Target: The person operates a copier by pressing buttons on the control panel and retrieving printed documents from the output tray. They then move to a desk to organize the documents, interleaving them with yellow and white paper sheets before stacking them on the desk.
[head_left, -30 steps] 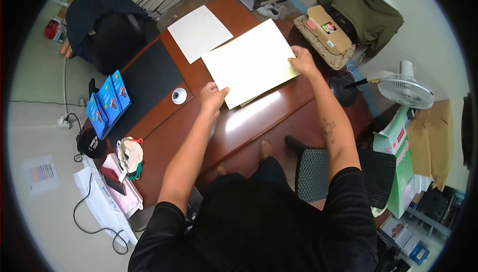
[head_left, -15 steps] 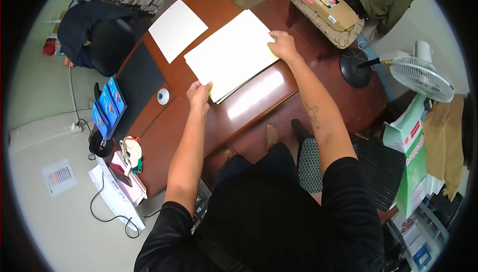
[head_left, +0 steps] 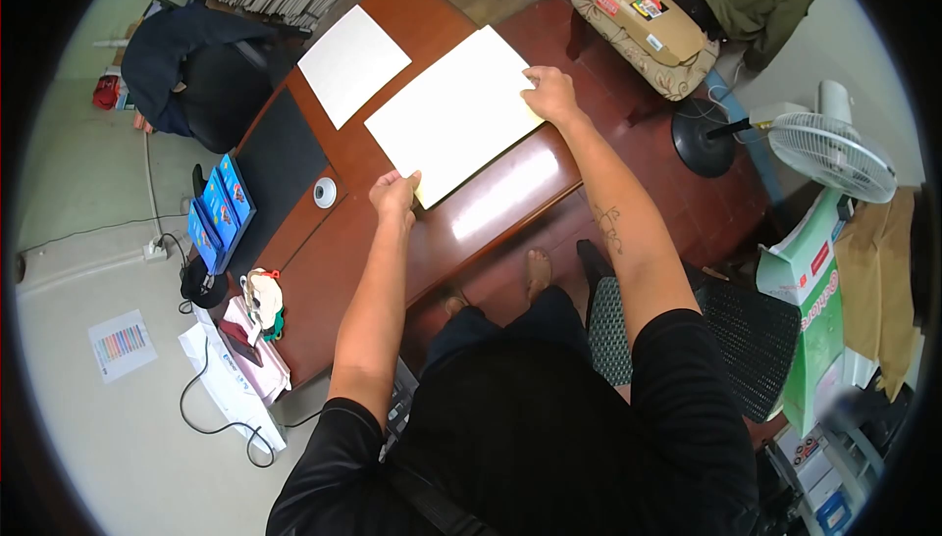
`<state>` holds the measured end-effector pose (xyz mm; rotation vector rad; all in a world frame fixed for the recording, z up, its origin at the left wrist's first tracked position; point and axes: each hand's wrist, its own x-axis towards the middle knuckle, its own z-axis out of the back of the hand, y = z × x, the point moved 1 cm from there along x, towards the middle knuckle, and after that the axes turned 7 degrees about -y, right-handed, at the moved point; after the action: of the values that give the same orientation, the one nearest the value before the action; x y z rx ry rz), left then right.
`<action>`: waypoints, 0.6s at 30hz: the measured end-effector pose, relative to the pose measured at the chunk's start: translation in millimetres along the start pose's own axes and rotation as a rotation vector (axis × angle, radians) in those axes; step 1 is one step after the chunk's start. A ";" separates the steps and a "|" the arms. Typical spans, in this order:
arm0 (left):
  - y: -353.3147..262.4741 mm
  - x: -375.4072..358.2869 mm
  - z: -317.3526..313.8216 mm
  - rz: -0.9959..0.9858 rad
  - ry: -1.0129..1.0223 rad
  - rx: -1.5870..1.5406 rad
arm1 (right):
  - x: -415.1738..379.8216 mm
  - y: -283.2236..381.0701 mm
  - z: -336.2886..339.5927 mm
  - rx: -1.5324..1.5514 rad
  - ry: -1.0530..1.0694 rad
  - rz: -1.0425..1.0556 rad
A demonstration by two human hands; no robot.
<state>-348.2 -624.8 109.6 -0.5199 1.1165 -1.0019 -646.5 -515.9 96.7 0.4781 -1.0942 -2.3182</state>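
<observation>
A large stack of white paper sheets (head_left: 453,112) lies on the brown desk (head_left: 402,232), with a little yellow showing at its near corners. My left hand (head_left: 394,195) pinches the near left corner, thumb on top. At the right end, my right hand (head_left: 549,95) grips the edge with its fingers curled round it. How many sheets each hand holds is hidden. Beyond the stack, another white sheet (head_left: 353,67) lies flat on the desk, apart from both hands.
A small round white object (head_left: 324,193) sits on the desk, near blue boxes (head_left: 222,214) and a dark mat (head_left: 280,149). To the right stand a fan (head_left: 834,153) and a cushioned seat (head_left: 677,75) bearing a cardboard box (head_left: 648,11). A woven chair (head_left: 736,340) is beside me.
The stack's near edge now looks more even, with less of the lower layers sticking out. My right hand has shifted slightly left and down; my left hand stays at its corner.
</observation>
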 end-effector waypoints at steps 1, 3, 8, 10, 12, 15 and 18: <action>-0.3 -0.9 0.3 0.002 -0.003 0.005 | -0.3 1.1 0.4 -0.004 0.001 0.003; 0.0 -1.2 1.7 0.001 0.020 -0.012 | -2.4 3.4 1.9 -0.014 0.001 0.007; -2.7 -4.1 2.9 0.005 0.045 -0.047 | -6.8 6.8 -3.7 -0.060 -0.029 0.021; 0.2 1.9 7.0 -0.002 0.098 -0.049 | -11.5 11.3 -0.8 -0.042 -0.023 0.011; 0.7 3.3 16.9 0.001 0.074 -0.030 | -28.3 20.1 11.1 -0.099 -0.168 0.030; 13.0 19.7 50.2 -0.043 0.125 -0.008 | -68.1 4.1 30.0 -0.072 -0.397 0.084; 57.5 81.7 95.7 -0.463 0.223 0.120 | -145.9 -42.2 47.9 -0.016 -0.644 0.006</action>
<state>-230.5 -679.3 61.7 -0.5932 1.1479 -1.5509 -567.9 -377.8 105.7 -0.3114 -1.3433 -2.5382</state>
